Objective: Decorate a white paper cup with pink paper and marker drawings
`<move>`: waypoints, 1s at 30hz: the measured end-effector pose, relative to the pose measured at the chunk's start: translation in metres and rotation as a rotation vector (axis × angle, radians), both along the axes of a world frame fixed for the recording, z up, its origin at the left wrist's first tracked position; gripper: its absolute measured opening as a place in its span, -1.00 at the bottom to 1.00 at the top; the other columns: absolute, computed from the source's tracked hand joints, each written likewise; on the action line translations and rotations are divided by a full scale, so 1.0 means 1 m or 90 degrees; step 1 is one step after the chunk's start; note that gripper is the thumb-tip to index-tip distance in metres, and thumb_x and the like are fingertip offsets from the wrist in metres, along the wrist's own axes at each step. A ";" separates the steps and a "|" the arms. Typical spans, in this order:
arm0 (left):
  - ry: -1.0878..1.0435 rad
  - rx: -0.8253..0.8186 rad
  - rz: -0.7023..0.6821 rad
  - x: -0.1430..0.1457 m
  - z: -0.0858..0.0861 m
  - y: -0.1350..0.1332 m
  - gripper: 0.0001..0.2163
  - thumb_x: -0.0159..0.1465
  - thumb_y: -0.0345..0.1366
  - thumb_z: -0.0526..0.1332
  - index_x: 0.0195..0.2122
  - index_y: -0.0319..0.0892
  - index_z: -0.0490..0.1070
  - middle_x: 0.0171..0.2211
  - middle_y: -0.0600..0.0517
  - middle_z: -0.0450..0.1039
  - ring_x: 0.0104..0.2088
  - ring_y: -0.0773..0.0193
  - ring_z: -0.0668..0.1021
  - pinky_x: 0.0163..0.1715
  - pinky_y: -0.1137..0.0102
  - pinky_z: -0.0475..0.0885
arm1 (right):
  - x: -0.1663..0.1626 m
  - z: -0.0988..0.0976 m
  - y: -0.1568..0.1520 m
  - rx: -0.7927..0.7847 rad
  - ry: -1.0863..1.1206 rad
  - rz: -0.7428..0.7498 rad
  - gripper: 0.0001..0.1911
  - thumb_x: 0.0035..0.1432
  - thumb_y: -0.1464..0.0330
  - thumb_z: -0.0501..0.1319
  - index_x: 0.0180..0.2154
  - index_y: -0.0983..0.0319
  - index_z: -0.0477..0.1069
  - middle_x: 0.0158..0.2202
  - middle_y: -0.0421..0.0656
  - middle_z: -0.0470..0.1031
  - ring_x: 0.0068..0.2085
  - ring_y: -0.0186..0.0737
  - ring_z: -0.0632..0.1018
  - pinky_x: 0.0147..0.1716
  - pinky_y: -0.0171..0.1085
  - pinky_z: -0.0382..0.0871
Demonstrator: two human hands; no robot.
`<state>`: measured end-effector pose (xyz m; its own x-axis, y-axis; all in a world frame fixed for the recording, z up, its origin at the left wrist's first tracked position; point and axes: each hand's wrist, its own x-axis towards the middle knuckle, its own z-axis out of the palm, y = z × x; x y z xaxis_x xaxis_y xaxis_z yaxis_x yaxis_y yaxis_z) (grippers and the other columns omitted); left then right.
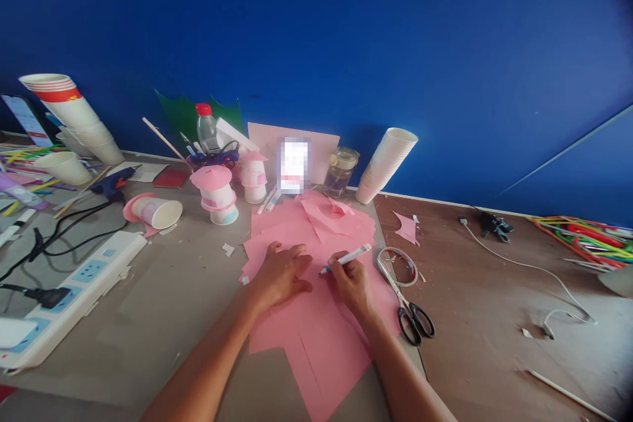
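My left hand (281,273) lies flat with fingers spread on a pile of pink paper sheets (316,336), pressing them down. My right hand (350,280) is closed round a white pen with a blue tip (346,257), the tip touching the pink paper just right of my left fingers. Black-handled scissors (405,297) lie on the table to the right of my right hand, beside a loop of tape or wire.
Paper cups with pink lids (217,194) and a tipped cup (157,211) stand behind left. A cup stack (386,165), a glass jar (340,171), a bottle (206,128), a glue gun (113,183), a power strip (74,290), a white cable (534,270) and coloured straws (588,241) surround the paper.
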<state>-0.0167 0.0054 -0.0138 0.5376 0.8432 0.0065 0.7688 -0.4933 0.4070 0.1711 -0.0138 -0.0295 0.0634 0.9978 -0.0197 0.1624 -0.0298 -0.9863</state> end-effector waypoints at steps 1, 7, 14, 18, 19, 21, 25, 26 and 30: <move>0.001 0.002 0.000 0.000 0.000 0.000 -0.71 0.17 -0.07 0.32 -0.12 -0.01 0.45 0.22 -0.06 0.31 0.05 0.04 0.49 0.19 -0.09 0.05 | 0.000 0.000 0.000 0.005 0.008 -0.004 -0.71 0.14 0.15 0.17 -0.43 0.24 0.35 -0.55 -0.18 0.48 -0.50 -0.22 0.53 -0.50 -0.33 0.38; 0.002 -0.003 -0.003 -0.001 0.000 0.000 -0.71 0.18 -0.06 0.30 -0.11 -0.01 0.44 0.23 -0.07 0.29 0.09 0.03 0.47 0.20 -0.10 0.04 | -0.001 -0.003 0.000 0.010 0.034 -0.010 -0.69 0.14 0.11 0.18 -0.40 0.24 0.35 -0.55 -0.19 0.44 -0.48 -0.23 0.51 -0.46 -0.31 0.41; 0.007 -0.005 0.001 -0.001 0.002 0.000 -0.75 0.23 -0.11 0.26 -0.09 -0.01 0.44 0.22 -0.07 0.30 0.10 0.03 0.46 0.21 -0.12 0.03 | 0.002 0.002 0.001 0.107 0.033 -0.095 -0.69 0.16 0.10 0.17 -0.41 0.21 0.36 -0.63 -0.31 0.22 -0.56 -0.34 0.31 -0.52 -0.35 0.28; 0.001 0.009 0.014 -0.001 0.001 0.000 -0.77 0.25 -0.14 0.23 -0.09 -0.03 0.45 0.22 -0.09 0.30 0.09 0.03 0.47 0.22 -0.13 0.02 | 0.000 0.013 -0.002 0.079 0.102 -0.117 -0.67 0.20 0.11 0.13 -0.17 0.22 0.41 -0.68 -0.38 0.15 -0.61 -0.34 0.26 -0.55 -0.34 0.24; -0.001 0.012 0.014 -0.001 0.001 -0.001 -0.78 0.25 -0.15 0.23 -0.10 -0.03 0.45 0.22 -0.09 0.30 0.09 0.03 0.47 0.22 -0.12 0.02 | -0.001 0.015 -0.003 0.071 0.108 -0.121 -0.64 0.21 0.11 0.12 -0.12 0.23 0.40 -0.68 -0.37 0.16 -0.60 -0.33 0.28 -0.55 -0.34 0.24; -0.003 0.015 0.013 -0.001 0.000 -0.001 -0.78 0.26 -0.17 0.22 -0.09 -0.03 0.44 0.21 -0.08 0.31 0.08 0.04 0.47 0.22 -0.11 0.03 | -0.001 0.017 -0.005 0.080 0.102 -0.133 -0.63 0.22 0.13 0.11 -0.06 0.23 0.39 -0.65 -0.34 0.24 -0.55 -0.31 0.36 -0.50 -0.33 0.27; -0.012 0.037 0.038 -0.001 -0.004 0.000 -0.69 0.28 -0.25 0.18 0.05 -0.02 0.34 0.25 -0.10 0.25 -0.06 0.14 0.54 0.22 -0.05 0.08 | 0.002 0.007 -0.003 0.155 0.057 -0.142 -0.67 0.23 0.25 0.07 -0.01 0.18 0.35 -0.58 -0.32 0.33 -0.48 -0.29 0.43 -0.41 -0.31 0.31; -0.017 0.047 0.047 -0.001 -0.005 0.001 -0.66 0.28 -0.29 0.16 0.09 -0.03 0.31 0.25 -0.11 0.23 -0.07 0.15 0.55 0.21 -0.02 0.11 | 0.003 0.002 -0.002 0.169 0.040 -0.134 -0.69 0.20 0.29 0.07 -0.02 0.17 0.35 -0.57 -0.32 0.34 -0.49 -0.29 0.42 -0.42 -0.32 0.30; -0.048 0.081 0.113 -0.001 -0.007 0.004 -0.64 0.30 -0.37 0.09 0.13 -0.10 0.27 0.20 -0.14 0.28 -0.11 0.19 0.56 0.08 0.12 0.29 | 0.007 -0.014 0.003 0.204 -0.014 -0.091 -0.72 0.13 0.40 0.07 -0.10 0.17 0.34 -0.48 -0.28 0.42 -0.46 -0.30 0.44 -0.44 -0.33 0.28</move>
<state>-0.0174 0.0092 -0.0204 0.3741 0.9145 0.1540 0.8181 -0.4037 0.4097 0.1782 -0.0108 -0.0432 0.1994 0.9341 0.2963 0.1995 0.2573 -0.9455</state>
